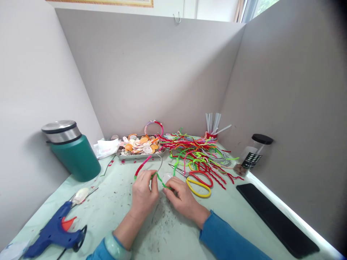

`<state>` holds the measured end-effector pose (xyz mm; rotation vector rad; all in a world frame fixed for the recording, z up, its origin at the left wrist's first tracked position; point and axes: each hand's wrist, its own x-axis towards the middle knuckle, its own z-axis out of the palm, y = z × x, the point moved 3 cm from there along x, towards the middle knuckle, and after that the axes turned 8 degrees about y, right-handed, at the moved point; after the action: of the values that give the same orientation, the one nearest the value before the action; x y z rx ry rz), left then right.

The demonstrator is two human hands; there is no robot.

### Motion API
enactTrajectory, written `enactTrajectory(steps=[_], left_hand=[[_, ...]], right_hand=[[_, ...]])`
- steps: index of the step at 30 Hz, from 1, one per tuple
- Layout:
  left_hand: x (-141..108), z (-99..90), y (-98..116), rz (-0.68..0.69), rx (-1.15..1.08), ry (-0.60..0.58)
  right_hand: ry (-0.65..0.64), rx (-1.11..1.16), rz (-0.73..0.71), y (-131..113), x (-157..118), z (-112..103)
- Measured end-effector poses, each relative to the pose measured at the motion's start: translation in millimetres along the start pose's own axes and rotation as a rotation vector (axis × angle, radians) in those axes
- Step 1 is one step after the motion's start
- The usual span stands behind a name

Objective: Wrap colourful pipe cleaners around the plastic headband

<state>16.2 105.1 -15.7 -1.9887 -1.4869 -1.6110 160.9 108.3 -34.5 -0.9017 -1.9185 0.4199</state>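
Observation:
My left hand (pixel 145 189) is closed in a pinch on a thin grey wire (pixel 160 164), part of which is wrapped in pink and red yarn (pixel 141 166). Bright green yarn (pixel 161 180) runs from these fingers across to my right hand (pixel 180 195), which pinches it between thumb and fingers. Just past the right fingers lie scissors (pixel 199 180) with one red and one yellow handle, blades pointing left. A small clear round piece (pixel 167 177) rests between the hands. Part of the wrapped wire is hidden behind my left hand.
A metal tray (pixel 141 156) of shells, a finished-looking wrapped ring (pixel 154 122) and tangled yarn (pixel 197 144) sit at the back. Left are a green flask (pixel 76 155) and blue glue gun (pixel 55 229). Right are glue sticks (pixel 214 124), a jar (pixel 255 153) and a black slab (pixel 276 220).

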Motion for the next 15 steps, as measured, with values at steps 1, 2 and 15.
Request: enactTrajectory(steps=[1, 2, 15], left_hand=[[0.7, -1.1, -0.7, -0.005, 0.005, 0.024], [1.4, -2.0, -1.3, -0.008, 0.009, 0.044], [7.4, -14.3, 6.8, 0.080, 0.031, 0.215]], right_hand=[[0.031, -0.035, -0.003, 1.2, 0.4, -0.3], [0.064, -0.075, -0.007, 2.8, 1.0, -0.9], [0.002, -0.106, -0.140, 7.6, 2.9, -5.0]])
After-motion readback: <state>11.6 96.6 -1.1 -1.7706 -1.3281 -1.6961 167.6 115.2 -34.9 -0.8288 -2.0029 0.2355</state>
